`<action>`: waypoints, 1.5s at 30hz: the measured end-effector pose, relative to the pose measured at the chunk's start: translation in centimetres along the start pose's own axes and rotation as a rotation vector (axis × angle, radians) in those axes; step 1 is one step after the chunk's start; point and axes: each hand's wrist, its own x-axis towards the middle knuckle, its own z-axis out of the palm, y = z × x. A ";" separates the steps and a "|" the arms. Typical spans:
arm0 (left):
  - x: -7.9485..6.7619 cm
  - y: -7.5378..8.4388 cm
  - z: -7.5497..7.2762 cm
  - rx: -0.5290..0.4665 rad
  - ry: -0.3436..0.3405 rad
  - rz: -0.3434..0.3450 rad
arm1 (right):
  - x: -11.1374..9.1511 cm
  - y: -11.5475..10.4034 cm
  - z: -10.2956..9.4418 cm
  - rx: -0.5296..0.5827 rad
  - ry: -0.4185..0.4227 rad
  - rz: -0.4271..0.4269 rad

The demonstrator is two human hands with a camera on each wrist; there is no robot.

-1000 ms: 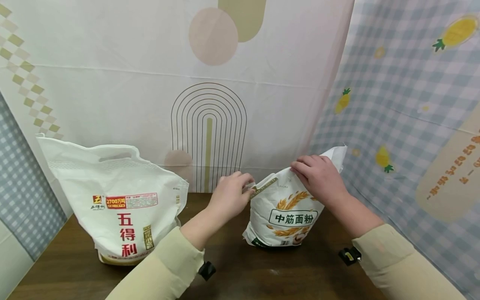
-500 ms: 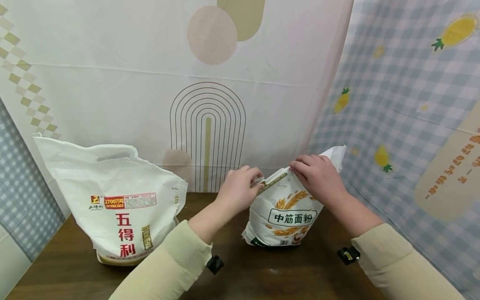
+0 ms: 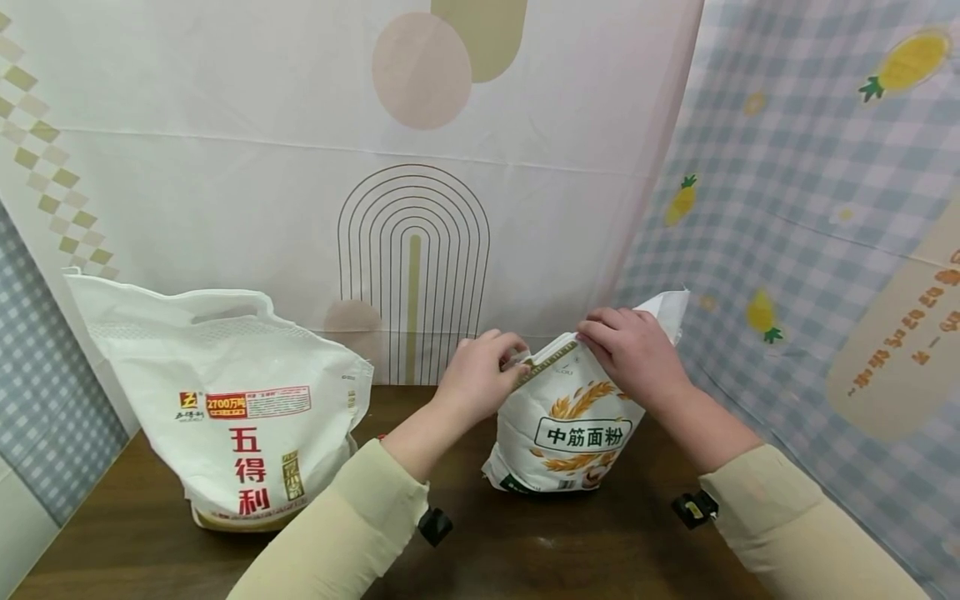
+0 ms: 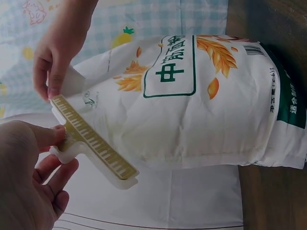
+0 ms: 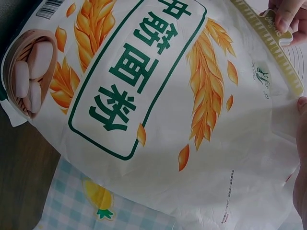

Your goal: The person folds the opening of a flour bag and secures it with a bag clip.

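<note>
A white flour bag (image 3: 517, 433) with green lettering and orange wheat ears stands on the table, its top leaning up to the right. Across the left part of its mouth lies a gold-and-white sealing clip (image 4: 93, 139) with ruler-like marks. My left hand (image 3: 477, 375) pinches the clip's tab between thumb and fingers. On the right, my right hand (image 3: 633, 350) pinches the bag's top edge with thumb and fingers, close to the clip's end. In the right wrist view, the clip (image 5: 273, 43) runs along the bag's edge, and only a little of my right hand shows.
A larger white bag (image 3: 277, 358) with red lettering and a cut-out handle stands at the left of the brown wooden table (image 3: 510, 550). A pale patterned cloth (image 3: 247, 208) hangs behind. Blue checked cloth (image 3: 810, 183) covers the right side.
My left hand has moved right and slightly up, and the clip has slid along the bag's top edge toward my right hand. The right hand keeps its place on the bag.
</note>
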 end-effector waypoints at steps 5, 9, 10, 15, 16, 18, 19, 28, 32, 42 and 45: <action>0.0 -0.6 0.6 -0.055 -0.011 -0.014 | 0.0 -0.1 0.0 0.001 -0.010 0.011; -0.1 -0.9 1.1 -0.113 -0.015 -0.029 | -0.1 -0.1 -0.1 0.004 -0.015 0.025; -0.2 -1.0 1.2 -0.122 -0.010 -0.028 | -0.1 -0.1 -0.1 0.006 -0.015 0.026; -0.2 -1.3 1.5 -0.150 0.031 -0.002 | 0.1 -0.2 -0.1 0.007 -0.017 0.032; -0.2 -1.3 1.6 -0.156 0.037 0.000 | 0.1 -0.2 -0.1 0.007 -0.015 0.032; -0.2 -1.4 1.6 -0.169 0.046 0.002 | 0.1 -0.2 -0.1 0.005 -0.016 0.033; -0.2 -1.4 1.7 -0.176 0.050 0.000 | 0.1 -0.2 -0.1 0.006 -0.016 0.034; -0.2 -1.7 2.0 -0.219 0.049 -0.003 | 0.1 -0.1 0.0 0.025 -0.015 0.035; -0.1 -1.5 2.0 -0.212 0.036 -0.006 | 0.0 0.0 0.0 0.025 -0.009 0.032; 0.2 -1.4 1.8 -0.158 -0.005 -0.007 | -0.1 0.0 -0.1 0.015 -0.033 0.017; 0.2 -1.3 1.7 -0.144 -0.007 -0.008 | -0.1 0.0 -0.1 0.011 -0.036 0.014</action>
